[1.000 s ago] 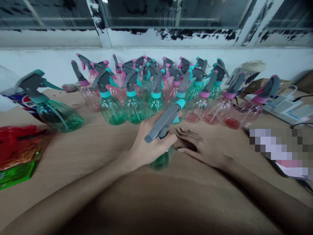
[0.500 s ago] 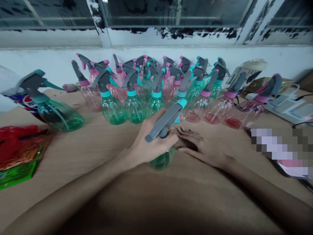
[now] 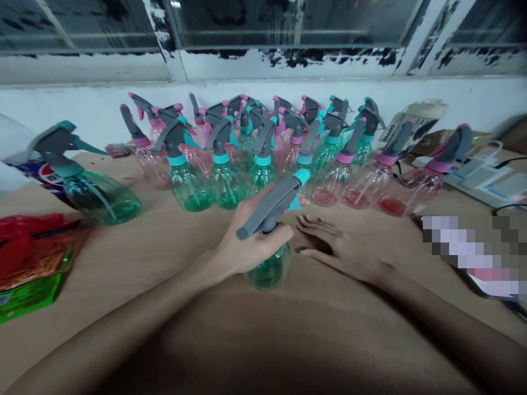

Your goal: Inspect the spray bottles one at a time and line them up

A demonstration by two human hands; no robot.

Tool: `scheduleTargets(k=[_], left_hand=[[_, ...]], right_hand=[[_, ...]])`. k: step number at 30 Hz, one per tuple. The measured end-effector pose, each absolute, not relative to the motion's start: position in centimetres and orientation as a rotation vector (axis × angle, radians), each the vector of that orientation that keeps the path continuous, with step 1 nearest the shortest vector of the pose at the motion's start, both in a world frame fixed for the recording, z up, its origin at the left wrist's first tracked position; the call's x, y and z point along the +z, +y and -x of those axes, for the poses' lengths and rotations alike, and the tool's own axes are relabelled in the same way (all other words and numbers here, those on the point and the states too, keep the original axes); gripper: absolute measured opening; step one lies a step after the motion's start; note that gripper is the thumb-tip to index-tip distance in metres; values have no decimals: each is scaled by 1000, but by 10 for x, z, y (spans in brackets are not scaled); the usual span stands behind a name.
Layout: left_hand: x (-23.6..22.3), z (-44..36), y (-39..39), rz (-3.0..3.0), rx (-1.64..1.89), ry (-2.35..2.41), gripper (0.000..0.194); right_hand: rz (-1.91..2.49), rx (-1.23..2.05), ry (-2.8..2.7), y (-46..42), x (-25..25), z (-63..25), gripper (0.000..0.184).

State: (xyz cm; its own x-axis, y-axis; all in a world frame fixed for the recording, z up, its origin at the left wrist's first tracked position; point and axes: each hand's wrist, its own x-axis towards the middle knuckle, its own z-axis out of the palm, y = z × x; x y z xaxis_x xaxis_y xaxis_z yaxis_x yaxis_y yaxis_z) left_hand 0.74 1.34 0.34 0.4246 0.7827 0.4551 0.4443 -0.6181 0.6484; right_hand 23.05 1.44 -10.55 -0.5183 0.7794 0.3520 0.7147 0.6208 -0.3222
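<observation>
My left hand (image 3: 257,238) is wrapped round the neck of a green spray bottle (image 3: 267,271) with a grey and turquoise trigger head. That bottle is near the middle of the table, in front of the others, and my fingers hide its collar. Just to its right, my right hand (image 3: 327,244) lies low over the table with its fingers stretched out, apart from the bottle. Beyond my hands stand several more spray bottles, among them a green spray bottle (image 3: 189,184) with a turquoise collar and a pink spray bottle (image 3: 362,186) with a pink collar.
At the left a lone green spray bottle (image 3: 102,197) stands by a Pepsi-marked container (image 3: 45,175). Red and green packaging (image 3: 33,258) lies nearer. On the right are a blurred-out flat device (image 3: 477,258), a white power strip (image 3: 486,175) and a coffee container (image 3: 415,123).
The held spray bottle and my left hand have shifted slightly to the left. My right hand stays in nearly the same place, with a wider gap between it and the bottle.
</observation>
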Motion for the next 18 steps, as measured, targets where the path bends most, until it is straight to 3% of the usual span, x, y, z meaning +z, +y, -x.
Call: scheduleTargets(k=[9,16,18], left_hand=[[-1,-8,12,-2208,1120,1001,26],[-5,-7,14,-2220,1073,1026,11],[-7,-7,14,-2215,1053,1067,17]], right_hand=[[1177,219,-2369,14,-106,-230,56],[1178,218,-2377,14,-105,-231,57],[1177,218,-2382,14,-105,-231,57]])
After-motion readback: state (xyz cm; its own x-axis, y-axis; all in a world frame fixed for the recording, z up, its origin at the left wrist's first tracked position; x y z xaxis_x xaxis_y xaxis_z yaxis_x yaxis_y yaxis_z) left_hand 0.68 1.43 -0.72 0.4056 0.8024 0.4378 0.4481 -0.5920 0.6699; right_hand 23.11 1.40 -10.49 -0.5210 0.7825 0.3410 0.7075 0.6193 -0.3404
